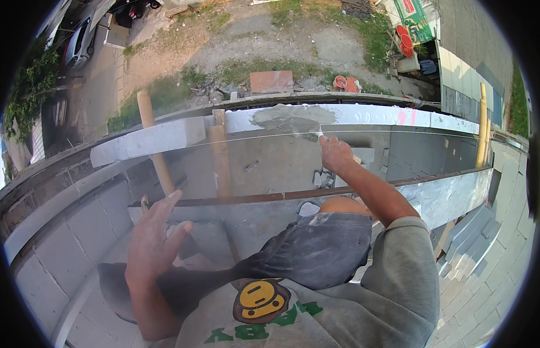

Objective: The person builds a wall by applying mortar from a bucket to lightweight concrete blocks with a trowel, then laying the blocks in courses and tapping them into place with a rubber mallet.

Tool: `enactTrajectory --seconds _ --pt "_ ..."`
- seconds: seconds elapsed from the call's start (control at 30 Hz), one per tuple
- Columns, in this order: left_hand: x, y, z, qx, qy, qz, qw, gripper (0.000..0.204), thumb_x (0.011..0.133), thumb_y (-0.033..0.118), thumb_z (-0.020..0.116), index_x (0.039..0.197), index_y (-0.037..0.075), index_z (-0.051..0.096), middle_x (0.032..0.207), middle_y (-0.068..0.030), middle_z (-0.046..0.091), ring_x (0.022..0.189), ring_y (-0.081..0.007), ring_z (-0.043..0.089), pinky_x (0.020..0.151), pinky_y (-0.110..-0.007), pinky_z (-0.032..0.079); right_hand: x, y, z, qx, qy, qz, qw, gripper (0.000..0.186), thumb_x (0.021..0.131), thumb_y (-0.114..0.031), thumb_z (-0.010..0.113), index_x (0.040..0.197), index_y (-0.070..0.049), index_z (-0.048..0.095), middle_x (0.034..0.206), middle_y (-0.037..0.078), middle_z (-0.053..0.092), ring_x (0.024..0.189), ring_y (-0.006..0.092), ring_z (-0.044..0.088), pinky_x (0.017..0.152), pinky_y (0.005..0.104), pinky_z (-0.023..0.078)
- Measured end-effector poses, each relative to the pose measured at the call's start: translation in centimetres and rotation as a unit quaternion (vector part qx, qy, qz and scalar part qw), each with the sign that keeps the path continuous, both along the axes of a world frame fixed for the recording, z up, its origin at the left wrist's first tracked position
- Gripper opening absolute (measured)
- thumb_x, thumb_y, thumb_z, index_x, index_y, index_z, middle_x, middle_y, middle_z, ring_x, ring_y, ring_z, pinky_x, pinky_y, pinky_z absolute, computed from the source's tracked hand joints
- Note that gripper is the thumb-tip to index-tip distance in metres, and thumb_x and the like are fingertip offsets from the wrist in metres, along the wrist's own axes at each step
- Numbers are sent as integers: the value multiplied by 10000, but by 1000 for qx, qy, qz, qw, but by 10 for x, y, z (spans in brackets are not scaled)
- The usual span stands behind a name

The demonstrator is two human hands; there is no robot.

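My right hand [336, 154] reaches out to the wall top, its fingers closed round what looks like a trowel [320, 133]; only a pale, mortar-smeared part of it shows. Beside it a patch of wet grey mortar [293, 119] lies over the top and near face of the white block wall [368, 115]. My left hand [156, 238] is raised at the lower left, fingers stretched and thumb apart, holding nothing. A thin taut string [362, 131] runs along the wall's near side, close to my right hand.
Upright bamboo poles [155, 142] and a timber post [221, 156] stand at the wall. A loose white block [149, 140] lies left of the mortar. A long grey board [444, 197] crosses below my right arm. Stacked grey slabs [468, 238] lie at right. Beyond the wall, the ground is far below.
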State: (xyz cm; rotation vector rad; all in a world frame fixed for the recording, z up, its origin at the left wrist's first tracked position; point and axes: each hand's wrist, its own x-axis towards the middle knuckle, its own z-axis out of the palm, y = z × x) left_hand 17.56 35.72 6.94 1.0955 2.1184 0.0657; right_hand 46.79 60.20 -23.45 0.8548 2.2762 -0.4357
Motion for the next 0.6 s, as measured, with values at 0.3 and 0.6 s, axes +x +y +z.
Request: enactTrajectory --seconds 0.3,0.6 --pt "-4 -3 6 20 -29 15 999 530 831 214 669 1311 45 520 1239 -192 582 1130 -379 556 958 -414 441 40 21 40 -17 -41 -137 990 345 919 -303 523 1144 -47 467 1031 249 634 963 403 632 843 503 493" --pt "1 4 -6 12 -18 -13 1000 575 830 311 652 1305 18 516 1174 -216 608 1031 -368 608 1066 -447 373 -75 -29 -2 -119 14 -87 989 387 954 -323 456 1204 -31 493 1134 219 639 1090 342 612 937 464 469"
